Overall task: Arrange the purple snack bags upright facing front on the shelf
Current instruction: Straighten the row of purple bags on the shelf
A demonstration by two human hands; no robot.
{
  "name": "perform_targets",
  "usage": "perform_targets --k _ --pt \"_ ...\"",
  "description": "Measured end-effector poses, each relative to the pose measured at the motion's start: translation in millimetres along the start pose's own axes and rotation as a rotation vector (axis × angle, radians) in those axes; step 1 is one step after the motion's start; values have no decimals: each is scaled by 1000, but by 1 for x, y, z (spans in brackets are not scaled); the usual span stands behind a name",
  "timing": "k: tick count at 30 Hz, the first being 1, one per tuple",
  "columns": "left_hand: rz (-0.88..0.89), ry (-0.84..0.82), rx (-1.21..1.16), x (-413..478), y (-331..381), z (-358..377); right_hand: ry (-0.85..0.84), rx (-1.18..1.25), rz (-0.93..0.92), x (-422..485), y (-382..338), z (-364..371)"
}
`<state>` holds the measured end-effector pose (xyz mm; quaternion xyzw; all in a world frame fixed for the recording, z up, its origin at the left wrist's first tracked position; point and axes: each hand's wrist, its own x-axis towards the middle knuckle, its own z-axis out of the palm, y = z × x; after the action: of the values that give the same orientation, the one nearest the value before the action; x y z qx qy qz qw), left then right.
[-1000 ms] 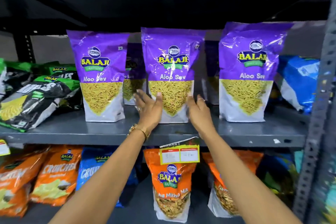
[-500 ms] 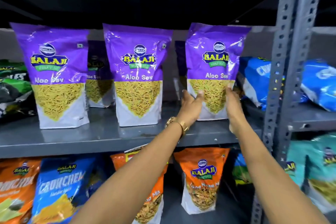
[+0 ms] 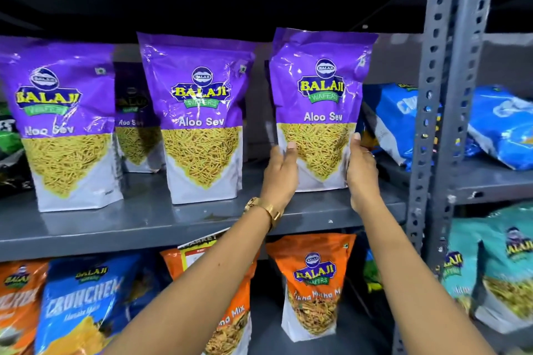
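Three purple Aloo Sev bags stand upright, fronts toward me, on the grey shelf (image 3: pixel 161 219): a left bag (image 3: pixel 66 124), a middle bag (image 3: pixel 199 115) and a right bag (image 3: pixel 320 106). My left hand (image 3: pixel 281 173) grips the right bag's lower left edge, thumb on its front. My right hand (image 3: pixel 360 170) clasps its lower right edge. Another purple bag (image 3: pixel 135 115) stands further back between the left and middle bags.
A perforated grey upright post (image 3: pixel 444 95) stands just right of the held bag. Blue bags (image 3: pixel 395 121) lie tilted behind it and on the neighbouring shelf. Orange, blue and teal snack bags fill the lower shelf; a price tag (image 3: pixel 199 251) hangs from the shelf edge.
Both hands left the middle purple bag and moved right to the right bag, now clasping its sides. My view shifted right, bringing the post into sight.
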<state>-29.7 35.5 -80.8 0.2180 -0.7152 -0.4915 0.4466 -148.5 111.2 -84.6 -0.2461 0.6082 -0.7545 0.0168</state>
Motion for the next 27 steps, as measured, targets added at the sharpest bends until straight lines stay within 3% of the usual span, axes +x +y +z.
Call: perform_targets --k 4,13,20,27 --pt "56 -23 68 -8 3 9 27 23 -6 2 3 0" --pt "25 53 128 -9 -1 8 -110 -62 -23 0 5 -2" --pt "56 99 112 -8 -3 11 -89 -115 -53 1 4 1" --pt "23 9 179 -10 0 10 -81 -134 -83 0 4 2"
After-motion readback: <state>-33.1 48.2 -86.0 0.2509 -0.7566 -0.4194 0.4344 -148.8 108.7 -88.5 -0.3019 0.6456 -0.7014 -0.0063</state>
